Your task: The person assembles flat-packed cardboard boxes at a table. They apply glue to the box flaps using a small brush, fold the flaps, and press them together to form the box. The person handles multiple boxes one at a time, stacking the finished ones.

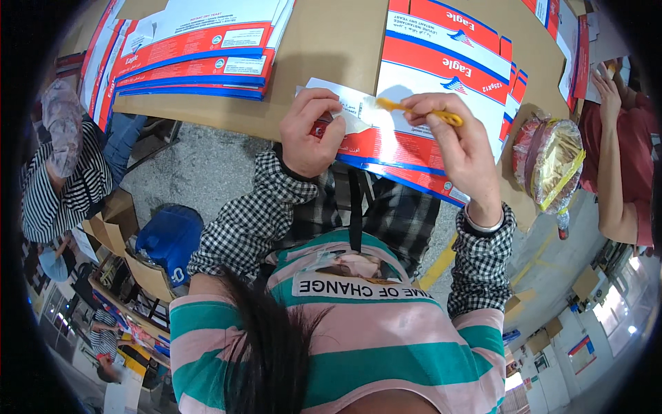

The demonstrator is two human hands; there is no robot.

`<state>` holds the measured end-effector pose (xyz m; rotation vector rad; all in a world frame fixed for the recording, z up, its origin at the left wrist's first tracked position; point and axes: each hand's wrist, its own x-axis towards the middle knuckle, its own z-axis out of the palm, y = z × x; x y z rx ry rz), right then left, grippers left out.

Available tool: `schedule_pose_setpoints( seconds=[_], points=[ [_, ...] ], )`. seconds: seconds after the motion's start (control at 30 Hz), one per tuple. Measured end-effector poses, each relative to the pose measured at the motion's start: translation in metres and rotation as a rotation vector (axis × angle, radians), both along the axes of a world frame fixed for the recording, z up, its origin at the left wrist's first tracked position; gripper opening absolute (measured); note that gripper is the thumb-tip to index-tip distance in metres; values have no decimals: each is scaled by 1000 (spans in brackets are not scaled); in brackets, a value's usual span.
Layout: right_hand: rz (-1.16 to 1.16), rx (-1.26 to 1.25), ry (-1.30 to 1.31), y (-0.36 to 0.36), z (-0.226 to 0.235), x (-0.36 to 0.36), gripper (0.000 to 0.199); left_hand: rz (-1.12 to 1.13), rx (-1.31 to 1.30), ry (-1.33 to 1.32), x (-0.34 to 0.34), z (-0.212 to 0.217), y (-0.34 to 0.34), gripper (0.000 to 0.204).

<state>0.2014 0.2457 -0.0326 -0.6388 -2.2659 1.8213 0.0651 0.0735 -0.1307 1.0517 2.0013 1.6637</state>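
Observation:
In my right hand a slim yellow tool is pinched between thumb and fingers. Its narrow end points left over a flat printed carton in white, red and blue. I cannot make out what kind of tool it is. My left hand is curled closed at the carton's left end, where a white flap shows beyond the fingers. A bright glare lies on the carton between my two hands. The carton rests at the near edge of the table, partly over my lap.
Flat carton stacks lie at the left and beyond my right hand on the brown table. A plastic-wrapped round bundle sits at the right edge. People work on both sides. A blue jerrycan stands left.

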Motion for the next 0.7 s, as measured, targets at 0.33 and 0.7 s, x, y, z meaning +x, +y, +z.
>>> schedule_pose_setpoints(
  seconds=[0.33,0.7],
  points=[
    [-295,-26,297,6,32,37,18,11,-191,-16,1,11,16,28],
    [-544,-8,449,-14,58,107,21,442,-600,273,18,24,-40,42]
  ],
)
